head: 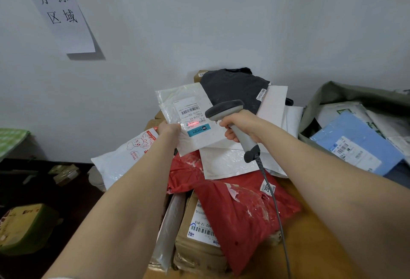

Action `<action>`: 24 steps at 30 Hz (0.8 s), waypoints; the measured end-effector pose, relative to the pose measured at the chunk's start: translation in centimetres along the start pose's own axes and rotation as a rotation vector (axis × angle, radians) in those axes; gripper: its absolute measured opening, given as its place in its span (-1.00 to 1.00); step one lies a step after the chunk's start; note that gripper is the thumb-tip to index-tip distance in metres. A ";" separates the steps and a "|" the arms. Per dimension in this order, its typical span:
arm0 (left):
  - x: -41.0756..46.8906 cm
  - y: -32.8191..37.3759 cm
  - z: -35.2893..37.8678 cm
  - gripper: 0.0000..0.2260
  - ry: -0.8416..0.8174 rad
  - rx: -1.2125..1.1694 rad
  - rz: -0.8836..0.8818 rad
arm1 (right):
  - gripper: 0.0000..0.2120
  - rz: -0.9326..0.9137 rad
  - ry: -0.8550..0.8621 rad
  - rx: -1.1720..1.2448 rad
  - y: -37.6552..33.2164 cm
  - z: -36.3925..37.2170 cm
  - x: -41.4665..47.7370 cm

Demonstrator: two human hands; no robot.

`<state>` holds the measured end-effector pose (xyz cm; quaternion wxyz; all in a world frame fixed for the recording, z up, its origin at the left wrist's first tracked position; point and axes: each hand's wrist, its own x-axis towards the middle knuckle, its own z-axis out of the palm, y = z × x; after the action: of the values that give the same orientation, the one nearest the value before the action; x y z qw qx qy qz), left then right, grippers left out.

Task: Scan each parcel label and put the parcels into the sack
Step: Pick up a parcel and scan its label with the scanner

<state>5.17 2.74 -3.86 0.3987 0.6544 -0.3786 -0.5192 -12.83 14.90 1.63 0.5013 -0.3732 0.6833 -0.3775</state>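
1. The left hand (169,128) pinches the edge of a white parcel (175,101), lifted above the pile with its label (191,112) facing up.
2. The right hand (243,124) is wrapped round the grip of the scanner (224,108), which is aimed at that label. A red beam (195,124) glows on its lower part, though I cannot tell whether it crosses a barcode.
3. Done, by the look of it: the sack (337,92) on the right holds several parcels, a blue parcel (355,141) uppermost.
4. Left: this parcel goes to the sack once scanned, then the pile — red parcel (239,201), black parcel (233,87), brown box (195,247) and others — so a good share remains.
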 end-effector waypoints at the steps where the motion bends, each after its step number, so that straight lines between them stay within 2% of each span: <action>1: 0.0 0.0 0.0 -0.69 -0.001 -0.008 0.000 | -0.90 -0.001 0.001 -0.004 0.0 0.0 0.1; 12: -0.5 0.1 -0.4 -0.68 -0.012 0.026 0.014 | -0.86 -0.004 0.031 0.016 0.1 -0.4 0.7; 24: -0.3 -1.0 1.1 -0.68 -0.148 0.011 0.027 | -0.91 0.057 0.164 0.325 1.2 -2.5 1.2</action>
<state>4.07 3.29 -4.85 0.3729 0.6113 -0.4185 -0.5587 -15.65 14.66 0.61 0.5080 -0.2358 0.6620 -0.4980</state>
